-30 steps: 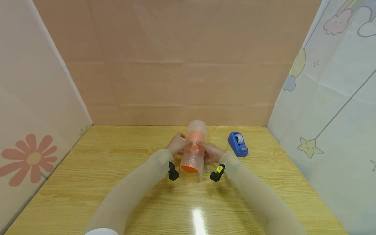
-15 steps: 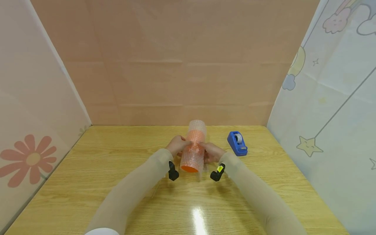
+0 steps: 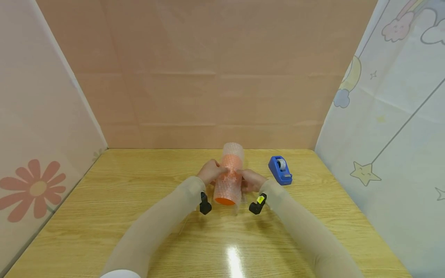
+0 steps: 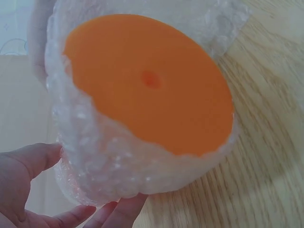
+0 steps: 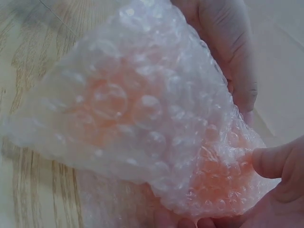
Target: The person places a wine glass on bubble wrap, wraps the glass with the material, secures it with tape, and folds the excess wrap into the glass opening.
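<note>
An orange cylinder [image 4: 152,95] wrapped in clear bubble wrap [image 3: 233,148] lies on the wooden table, its round orange end facing the person. From its left side the left hand [image 3: 210,172] grips the roll, thumb on top and fingers low against the wrap. On the other side the right hand [image 3: 253,180] holds it the same way, its thumb [image 5: 273,161] pressed on the wrap. A loose flap of bubble wrap [image 5: 109,109] sticks out beside the right hand in the right wrist view. The undersides of the fingers are partly hidden.
A blue tape dispenser [image 3: 280,170] with a roll of tape stands on the table [image 3: 139,216] right of the hands. A plain pinkish-brown backdrop [image 3: 215,77] rises behind the table, and patterned sheets flank it.
</note>
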Demonstrator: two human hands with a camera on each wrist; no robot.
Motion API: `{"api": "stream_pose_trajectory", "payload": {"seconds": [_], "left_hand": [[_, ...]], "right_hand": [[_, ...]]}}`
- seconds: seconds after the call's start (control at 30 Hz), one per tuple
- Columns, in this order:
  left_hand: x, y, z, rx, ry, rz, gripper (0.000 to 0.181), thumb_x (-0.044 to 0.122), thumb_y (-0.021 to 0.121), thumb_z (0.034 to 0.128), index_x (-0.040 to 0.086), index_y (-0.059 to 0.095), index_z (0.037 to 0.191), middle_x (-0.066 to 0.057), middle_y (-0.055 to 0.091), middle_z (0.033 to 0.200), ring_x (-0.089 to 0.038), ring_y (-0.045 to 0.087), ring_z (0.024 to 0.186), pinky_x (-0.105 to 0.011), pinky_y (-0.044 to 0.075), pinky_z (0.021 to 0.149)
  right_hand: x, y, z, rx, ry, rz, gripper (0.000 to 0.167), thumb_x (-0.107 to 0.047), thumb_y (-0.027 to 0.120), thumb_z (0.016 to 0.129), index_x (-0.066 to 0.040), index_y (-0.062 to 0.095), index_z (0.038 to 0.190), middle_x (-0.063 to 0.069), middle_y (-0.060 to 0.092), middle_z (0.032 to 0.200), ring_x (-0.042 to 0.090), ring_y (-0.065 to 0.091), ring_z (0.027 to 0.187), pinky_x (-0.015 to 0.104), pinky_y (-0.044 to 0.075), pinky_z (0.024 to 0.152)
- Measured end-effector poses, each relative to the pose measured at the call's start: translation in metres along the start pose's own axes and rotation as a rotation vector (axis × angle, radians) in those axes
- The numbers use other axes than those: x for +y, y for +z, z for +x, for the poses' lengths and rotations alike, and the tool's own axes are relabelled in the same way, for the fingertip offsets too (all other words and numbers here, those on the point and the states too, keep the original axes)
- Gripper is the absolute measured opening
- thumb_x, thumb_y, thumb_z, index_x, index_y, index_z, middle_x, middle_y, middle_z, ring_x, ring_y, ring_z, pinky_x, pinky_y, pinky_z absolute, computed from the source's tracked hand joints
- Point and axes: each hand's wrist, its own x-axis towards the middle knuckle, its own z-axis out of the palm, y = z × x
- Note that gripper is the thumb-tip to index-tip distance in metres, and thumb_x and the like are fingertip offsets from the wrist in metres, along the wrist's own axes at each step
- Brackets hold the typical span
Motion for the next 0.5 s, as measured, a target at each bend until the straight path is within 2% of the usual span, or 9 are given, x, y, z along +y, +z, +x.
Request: {"api": "stream_pose_trajectory", "payload": {"seconds": [0.27, 0.5], "left_hand": [[0.0034, -0.0003, -0.0039, 0.018, 0.018, 0.033, 0.035, 0.031, 0.068, 0.09, 0.003, 0.05, 0.103, -0.01, 0.055, 0.099, -0.022, 0.057, 0.084, -0.044, 0.056, 0.074], [0.0044, -0.0003, -0.0058, 0.021, 0.038, 0.054, 0.041, 0.034, 0.071, 0.0874, 0.003, 0.05, 0.104, -0.01, 0.055, 0.099, -0.022, 0.056, 0.081, -0.047, 0.055, 0.076]], "right_hand": [[0.0015, -0.0025, 0.0035, 0.004, -0.005, 0.025, 0.049, -0.025, 0.037, 0.104, 0.007, 0.032, 0.141, 0.02, 0.044, 0.134, 0.029, 0.048, 0.118, 0.043, 0.042, 0.106], [-0.0003, -0.0021, 0.0031, 0.05, -0.019, -0.049, 0.045, -0.023, 0.036, 0.105, 0.009, 0.039, 0.137, 0.017, 0.049, 0.129, 0.026, 0.05, 0.115, 0.042, 0.039, 0.108]]}}
